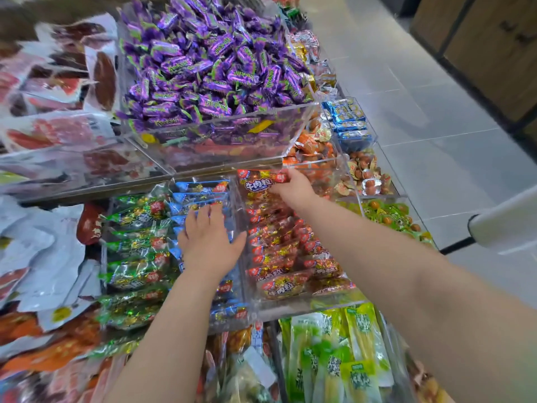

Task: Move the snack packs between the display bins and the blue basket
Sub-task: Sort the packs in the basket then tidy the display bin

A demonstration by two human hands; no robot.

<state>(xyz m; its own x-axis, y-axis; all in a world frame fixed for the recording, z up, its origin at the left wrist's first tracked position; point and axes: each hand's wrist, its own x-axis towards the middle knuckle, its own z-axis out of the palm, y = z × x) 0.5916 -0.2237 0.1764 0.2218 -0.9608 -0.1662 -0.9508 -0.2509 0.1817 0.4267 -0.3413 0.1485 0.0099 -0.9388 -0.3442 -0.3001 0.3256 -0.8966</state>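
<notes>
Clear acrylic display bins hold rows of snack packs: green packs (pixel 136 257), blue packs (pixel 200 193) and red packs (pixel 279 245). My right hand (pixel 295 189) is at the far end of the red bin, fingers closed on one red snack pack (pixel 261 181) held above the pile. My left hand (pixel 210 238) lies flat, fingers spread, on the blue packs in the middle bin. No blue basket is in view.
A large clear bin of purple candies (pixel 212 68) stands on the tier above. Sausage packs (pixel 58 132) lie left, green pickle packs (pixel 343 350) in front, egg and orange snack bins (pixel 366 173) right. A grey tiled floor (pixel 421 97) runs along the right.
</notes>
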